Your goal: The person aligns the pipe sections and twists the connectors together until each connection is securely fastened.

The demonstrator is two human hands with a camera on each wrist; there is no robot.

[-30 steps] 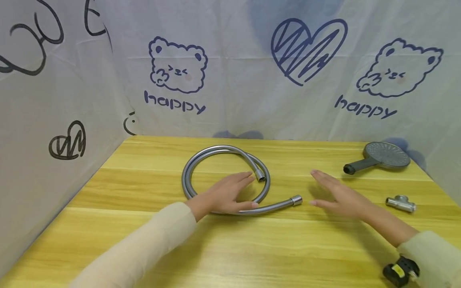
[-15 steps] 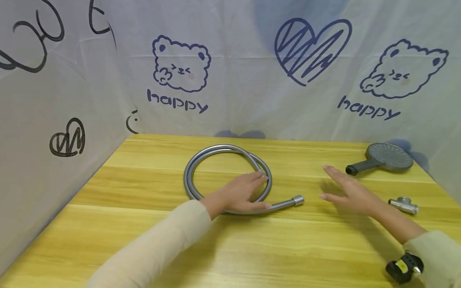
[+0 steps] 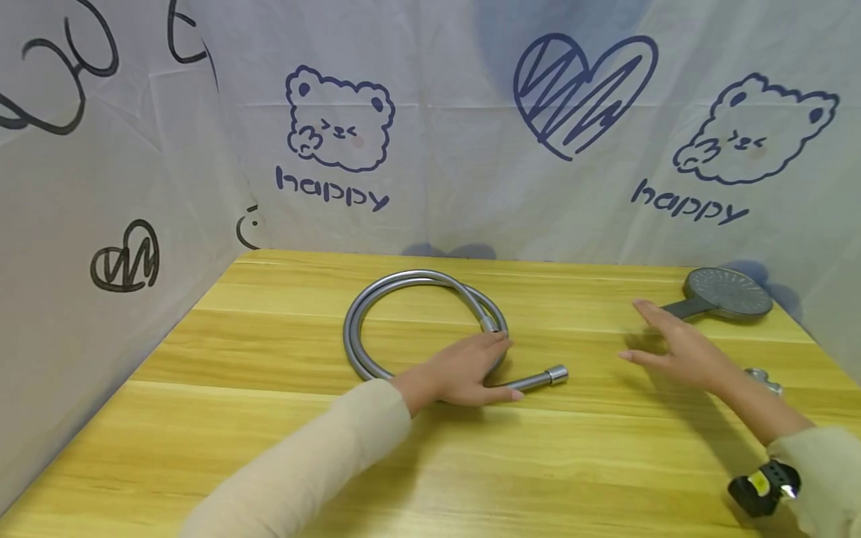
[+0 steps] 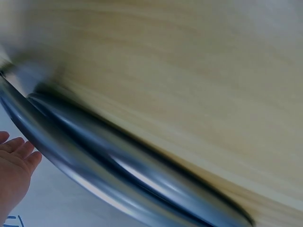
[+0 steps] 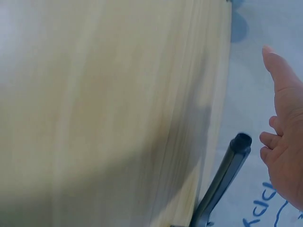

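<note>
A coiled grey metallic shower hose (image 3: 356, 336) lies on the wooden table, one chrome end pointing right. My left hand (image 3: 471, 370) is over the coil's right side, fingers extended and hiding part of it; whether it touches the hose I cannot tell. Two thick strands of hose (image 4: 118, 165) cross the left wrist view below the fingers. To the right, my right hand (image 3: 686, 355) hovers with nothing in it, thumb and index finger apart. Its index finger overlaps the handle of a grey shower head (image 3: 729, 291). In the right wrist view, that handle (image 5: 222, 179) shows below the hand.
A small chrome tee fitting (image 3: 763, 379) lies partly hidden behind the right forearm. White cloth (image 3: 444, 187) with drawn bears and hearts hangs behind the wooden table (image 3: 235, 448) and along its left side. A black device (image 3: 763, 487) is strapped at the right wrist.
My left hand has slid right across the hose toward its straight end. My right hand has moved right and slightly away, closer to the shower head. Hose and shower head stay in place.
</note>
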